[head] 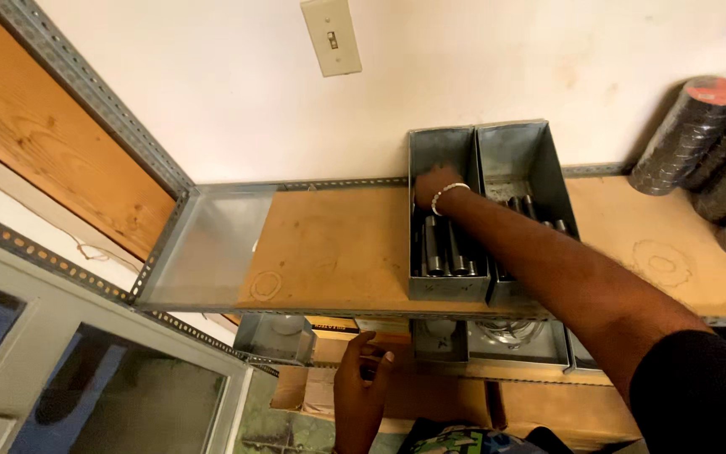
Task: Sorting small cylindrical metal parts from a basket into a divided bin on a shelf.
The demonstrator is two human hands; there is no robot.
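My right hand (436, 185), with a pale bracelet at the wrist, reaches into the far end of the left of two grey metal bins (451, 290) on a wooden shelf (338, 244). Its fingers are hidden inside the bin. Dark metal tubes (435, 248) lie lengthwise in that bin, and similar ones lie in the right bin (539, 147). My left hand (361, 391) is lower down at the edge of the shelf below, fingers apart and holding nothing, its tips touching a brown box (380, 332).
Stacks of dark rolls with reddish cores (686, 134) lie on the shelf at the right. A light switch (330, 36) is on the wall above. More grey metal bins (277, 336) hang under the shelf. A slotted steel frame (170, 244) edges the shelving at the left.
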